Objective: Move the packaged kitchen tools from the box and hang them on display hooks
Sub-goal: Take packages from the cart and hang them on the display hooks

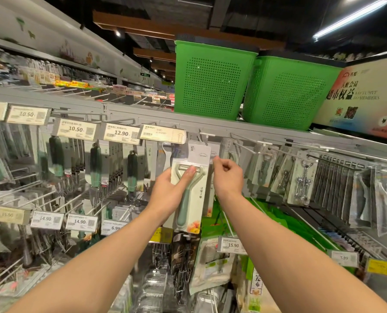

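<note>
Whisk packs point(95, 166): they hang left of the left hand's grip, well apart. I judge them safe unless the left elbow swings wide.
Left hand point(172, 188): it grips the packaged peeler point(191, 199) from its left edge, with fingers laid over the front across the blade head. If this hold slackens before the card is on, the pack probably drops onto the goods below.
Packaged peeler: it is held upright between the two grips, in front of the display and not yet hanging free. Its long lower part hangs below both grips, so it could swing and knock the price tag point(232, 245) beneath.
Hang slot point(198, 155): it sits above the left grip, near the card's top. It looks small, so a tilted card could miss the hook.
Display hook point(207, 134): its white tip shows above both grips. Whether the slot is on the wire I cannot tell. Pushing while misaligned may tear the card.
Right hand point(227, 175): its fingers are curled, pinching the card's upper right edge. An uneven pull here would twist the slot off line.
Corkscrew packs point(301, 179): they hang right of the right grip, and a wide wrist move might set them swaying.
Box: it is not in view.
</note>
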Demonstrator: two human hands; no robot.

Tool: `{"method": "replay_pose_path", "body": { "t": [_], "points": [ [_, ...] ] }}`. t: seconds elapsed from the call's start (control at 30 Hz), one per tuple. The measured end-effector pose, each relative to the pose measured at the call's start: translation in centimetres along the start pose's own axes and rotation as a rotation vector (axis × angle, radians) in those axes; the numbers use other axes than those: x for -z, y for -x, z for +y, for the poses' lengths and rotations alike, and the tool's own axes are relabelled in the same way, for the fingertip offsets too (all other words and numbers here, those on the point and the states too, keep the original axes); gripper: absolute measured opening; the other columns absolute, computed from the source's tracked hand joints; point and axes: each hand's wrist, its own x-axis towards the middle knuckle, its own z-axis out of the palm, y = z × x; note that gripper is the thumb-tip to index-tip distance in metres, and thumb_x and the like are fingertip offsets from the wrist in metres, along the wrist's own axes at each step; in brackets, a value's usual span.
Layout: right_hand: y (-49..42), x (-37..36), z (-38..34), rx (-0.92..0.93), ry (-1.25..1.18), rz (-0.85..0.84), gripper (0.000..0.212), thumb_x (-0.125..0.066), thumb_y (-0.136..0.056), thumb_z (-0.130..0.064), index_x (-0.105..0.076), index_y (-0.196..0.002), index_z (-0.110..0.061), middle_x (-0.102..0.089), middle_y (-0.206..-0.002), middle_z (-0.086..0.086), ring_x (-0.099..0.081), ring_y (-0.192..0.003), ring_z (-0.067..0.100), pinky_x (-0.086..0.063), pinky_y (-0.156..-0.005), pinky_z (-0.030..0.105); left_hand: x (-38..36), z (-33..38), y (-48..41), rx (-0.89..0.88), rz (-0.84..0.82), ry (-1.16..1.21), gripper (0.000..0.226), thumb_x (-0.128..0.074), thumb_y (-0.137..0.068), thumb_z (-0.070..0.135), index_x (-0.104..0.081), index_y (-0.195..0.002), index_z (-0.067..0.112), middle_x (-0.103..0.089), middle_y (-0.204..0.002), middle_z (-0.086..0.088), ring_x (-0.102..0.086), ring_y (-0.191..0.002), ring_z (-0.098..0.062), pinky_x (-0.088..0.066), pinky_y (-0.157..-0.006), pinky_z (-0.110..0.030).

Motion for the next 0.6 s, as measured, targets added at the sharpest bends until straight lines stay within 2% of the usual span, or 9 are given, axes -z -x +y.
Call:
{"method": "replay_pose_path", "body": {
  "t": [0.07, 0.13, 0.23, 0.3, 0.37, 0.43, 0.53, 0.6],
  "points": [
    [-0.4, 0.1, 0.0, -0.050, -0.008, -0.012, 0.017, -0.067, -0.098, -0.043, -0.069, -0.099, -0.026, -0.074, -0.095, -0.005, -0.071, -0.090, 0.015, -0.058, -0.089, 0.039, -0.4, 0.2, -0.4, 0.005, -0.033, -0.002, 0.035, -0.068, -0.096, 0.050, -0.072, -0.119, 0.024, -0.078, -0.109, 0.009, -0.074, -0.102, -0.009, -0.059, -0.092, -0.037],
    [-0.7, 0.1, 0.2, -0.092, -0.029, -0.055, 0.016, -0.069, -0.096, -0.046, -0.068, -0.101, -0.030, -0.075, -0.096, -0.004, -0.074, -0.089, 0.016, -0.061, -0.087, 0.046, -0.9, 0.3, -0.9, 0.000, -0.040, -0.016, 0.037, -0.069, -0.096, 0.052, -0.072, -0.119, 0.024, -0.078, -0.110, 0.009, -0.074, -0.102, -0.008, -0.059, -0.095, -0.040],
    [-0.6, 0.7, 0.2, -0.136, -0.066, -0.134, 0.016, -0.063, -0.101, -0.044, -0.070, -0.102, -0.029, -0.078, -0.097, -0.003, -0.076, -0.090, 0.018, -0.062, -0.088, 0.045, -1.6, 0.1, -1.6, 0.026, -0.029, -0.076, 0.043, -0.067, -0.092, 0.062, -0.069, -0.117, 0.027, -0.077, -0.109, 0.010, -0.072, -0.101, -0.005, -0.058, -0.093, -0.035],
    [-0.6, 0.9, 0.3, -0.175, -0.116, -0.167, 0.025, -0.055, -0.106, -0.040, -0.073, -0.093, -0.027, -0.080, -0.094, -0.003, -0.076, -0.093, 0.020, -0.060, -0.092, 0.044, -1.9, 0.2, -1.7, 0.051, -0.031, -0.152, 0.045, -0.063, -0.092, 0.066, -0.065, -0.111, 0.024, -0.074, -0.105, 0.009, -0.070, -0.098, -0.007, -0.055, -0.083, -0.027],
    [-0.6, 0.9, 0.5, -0.191, -0.108, -0.157, 0.031, -0.050, -0.107, -0.046, -0.072, -0.090, -0.031, -0.079, -0.099, -0.006, -0.073, -0.100, 0.019, -0.058, -0.097, 0.045, -2.1, 0.3, -2.1, 0.070, -0.009, -0.245, 0.049, -0.058, -0.095, 0.066, -0.059, -0.105, 0.018, -0.067, -0.101, 0.005, -0.064, -0.093, -0.009, -0.046, -0.073, -0.024],
    [-0.6, 0.7, 0.7, -0.189, -0.109, -0.142, 0.034, -0.046, -0.104, -0.058, -0.071, -0.098, -0.035, -0.077, -0.107, -0.008, -0.072, -0.104, 0.018, -0.056, -0.100, 0.045, -2.2, -0.1, -2.7, 0.103, 0.011, -0.277, 0.057, -0.055, -0.093, 0.071, -0.056, -0.110, 0.017, -0.064, -0.104, 0.004, -0.062, -0.099, -0.014, -0.044, -0.076, -0.029],
    [-0.2, 1.1, 0.3, -0.100, -0.025, -0.212, 0.052, -0.037, -0.102, -0.069, -0.065, -0.129, -0.034, -0.066, -0.122, -0.016, -0.059, -0.113, 0.008, -0.042, -0.101, 0.032, -2.0, -1.1, -3.5, 0.141, 0.048, -0.285, 0.079, -0.058, -0.087, 0.077, -0.054, -0.136, 0.015, -0.065, -0.125, 0.001, -0.060, -0.119, -0.023, -0.047, -0.094, -0.035],
    [-0.1, 1.2, 0.3, -0.034, -0.006, -0.275, 0.068, -0.042, -0.097, -0.076, -0.055, -0.144, -0.029, -0.057, -0.134, -0.015, -0.051, -0.122, 0.008, -0.035, -0.102, 0.030, -1.8, -1.5, -3.7, 0.141, 0.101, -0.293, 0.075, -0.060, -0.089, 0.073, -0.052, -0.135, 0.015, -0.065, -0.118, 0.000, -0.062, -0.111, -0.022, -0.047, -0.087, -0.034]
  ]
}}
